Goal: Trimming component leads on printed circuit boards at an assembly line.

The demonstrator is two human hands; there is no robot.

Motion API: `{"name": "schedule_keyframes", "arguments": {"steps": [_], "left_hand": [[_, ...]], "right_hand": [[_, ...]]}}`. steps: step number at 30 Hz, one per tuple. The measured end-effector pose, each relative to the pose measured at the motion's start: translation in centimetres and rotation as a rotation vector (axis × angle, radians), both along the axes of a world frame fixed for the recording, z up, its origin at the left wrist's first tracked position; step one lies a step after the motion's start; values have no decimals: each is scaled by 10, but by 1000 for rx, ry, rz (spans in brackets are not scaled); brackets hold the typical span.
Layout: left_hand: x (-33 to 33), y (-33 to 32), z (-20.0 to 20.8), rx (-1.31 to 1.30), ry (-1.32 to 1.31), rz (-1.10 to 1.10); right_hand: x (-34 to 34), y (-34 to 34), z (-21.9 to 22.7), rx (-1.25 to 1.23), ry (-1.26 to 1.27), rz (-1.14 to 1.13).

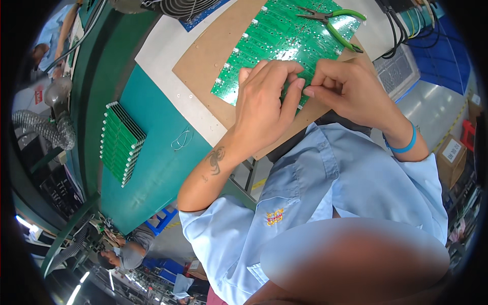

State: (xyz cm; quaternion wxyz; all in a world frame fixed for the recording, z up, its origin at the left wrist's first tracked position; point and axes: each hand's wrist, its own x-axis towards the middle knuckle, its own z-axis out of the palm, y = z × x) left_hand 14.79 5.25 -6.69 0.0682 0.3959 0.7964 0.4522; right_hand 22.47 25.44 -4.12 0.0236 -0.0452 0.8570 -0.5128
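Note:
A large green circuit board panel lies on a brown board in front of me. My left hand is over its near edge, fingers curled and thumb close to the index finger. Beside it, my right hand has thumb and index finger pinched together, close to the left thumb tip. Whatever either pinch holds is too small or hidden to make out. Pliers with green handles rest across the far right part of the panel, jaws toward the left.
On the teal bench top at left stand several upright green boards in a row, near a loose thin wire. A round fan sits at the far edge. Black cables hang at far right. Other people work at left.

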Motion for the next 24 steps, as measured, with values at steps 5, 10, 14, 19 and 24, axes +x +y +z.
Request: {"name": "schedule_keyframes", "arguments": {"steps": [5, 10, 14, 19, 24], "left_hand": [[0, 0, -3, -1, -18, 4], [1, -1, -6, 11, 1, 8], [1, 0, -7, 33, 14, 22], [0, 0, -8, 24, 44, 23], [0, 0, -13, 36, 61, 45]], "right_hand": [[-4, 3, 2, 19, -69, 32], [-8, 3, 5, 54, -136, 29], [-9, 4, 3, 78, -170, 32], [-12, 3, 6, 88, -259, 46], [-14, 6, 1, 100, -282, 86]]}}
